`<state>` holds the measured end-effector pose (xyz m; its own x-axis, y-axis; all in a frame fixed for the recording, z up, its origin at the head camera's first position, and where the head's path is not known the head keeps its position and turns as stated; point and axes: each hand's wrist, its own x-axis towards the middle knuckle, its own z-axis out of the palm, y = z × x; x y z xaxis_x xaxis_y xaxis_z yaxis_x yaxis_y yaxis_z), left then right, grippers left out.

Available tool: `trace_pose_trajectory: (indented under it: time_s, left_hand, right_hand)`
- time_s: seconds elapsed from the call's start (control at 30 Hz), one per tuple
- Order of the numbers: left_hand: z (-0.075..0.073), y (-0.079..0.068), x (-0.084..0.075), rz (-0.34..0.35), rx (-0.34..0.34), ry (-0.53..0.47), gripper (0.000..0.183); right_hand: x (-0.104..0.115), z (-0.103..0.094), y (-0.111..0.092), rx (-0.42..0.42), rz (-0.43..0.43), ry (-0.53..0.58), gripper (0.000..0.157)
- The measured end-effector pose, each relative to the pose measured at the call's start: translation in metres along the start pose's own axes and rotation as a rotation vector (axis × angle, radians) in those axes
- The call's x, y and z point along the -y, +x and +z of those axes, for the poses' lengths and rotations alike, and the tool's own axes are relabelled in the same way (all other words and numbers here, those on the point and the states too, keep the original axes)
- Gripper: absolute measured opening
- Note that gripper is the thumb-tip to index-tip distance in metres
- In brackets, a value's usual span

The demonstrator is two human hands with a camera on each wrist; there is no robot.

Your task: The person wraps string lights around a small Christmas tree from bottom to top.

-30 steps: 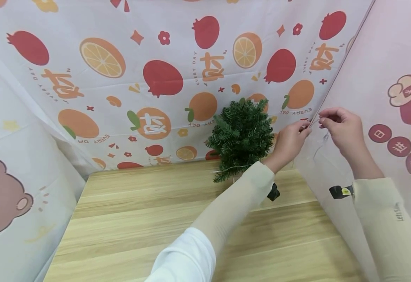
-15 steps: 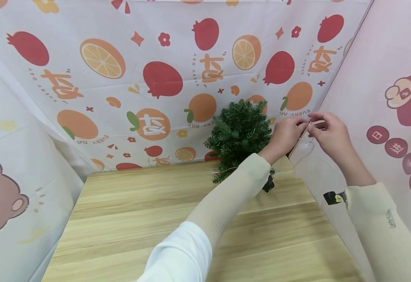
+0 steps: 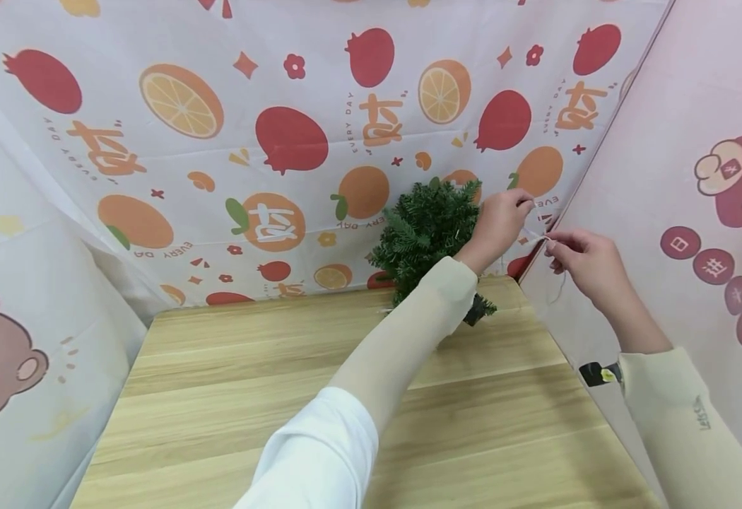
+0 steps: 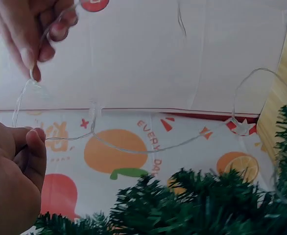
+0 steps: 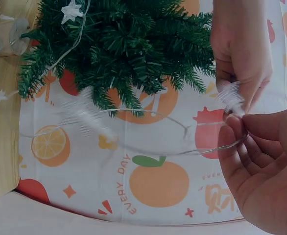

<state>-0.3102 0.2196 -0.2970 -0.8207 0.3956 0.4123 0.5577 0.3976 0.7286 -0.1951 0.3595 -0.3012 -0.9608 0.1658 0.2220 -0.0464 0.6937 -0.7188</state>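
Note:
A small artificial Christmas tree (image 3: 431, 226) with dense green needles stands at the back right of the table. A thin clear-wired string of star lights (image 4: 133, 151) loops between the tree and my hands. One white star (image 5: 71, 11) hangs against the branches; another star (image 4: 242, 127) dangles on the wire beside the tree. Right of the tree, my left hand (image 3: 498, 223) pinches the wire between thumb and fingers. My right hand (image 3: 590, 272), lower and further right, pinches another stretch of it. A transparent ribbed piece (image 5: 230, 97) shows close to both hands' fingertips.
The wood-grain table (image 3: 237, 403) ends close behind and right of the tree. A fruit-printed cloth (image 3: 218, 170) hangs at the back, and a pale printed cloth (image 3: 676, 170) lines the right side. Black straps with small devices (image 3: 600, 373) sit at the wrists.
Both hands have shifted leftward; the left also rose and the right dropped. They came together half a second ago and now stand apart with wire stretched between them.

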Motion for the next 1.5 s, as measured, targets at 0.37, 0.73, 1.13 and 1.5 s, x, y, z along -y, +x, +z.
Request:
trace_pose_trajectory:
  time_s: [0.37, 0.73, 1.13, 1.5]
  left_hand:
    - [-0.013, 0.026, -0.011, -0.082, 0.044, -0.103, 0.022]
    - [-0.020, 0.045, -0.009, -0.097, 0.056, -0.187, 0.026]
    - [-0.034, 0.074, -0.002, -0.098, 0.002, -0.096, 0.027]
    - [-0.050, 0.094, 0.002, -0.082, -0.003, -0.031, 0.030]
  right_hand:
    - [0.006, 0.010, -0.008, -0.081, -0.011, 0.072, 0.039]
    - [0.015, 0.016, -0.007, -0.135, -0.034, 0.098, 0.035]
    - [0.022, 0.025, -0.003, -0.115, -0.044, 0.153, 0.032]
    - [0.042, 0.027, 0.006, -0.088, -0.091, 0.183, 0.030]
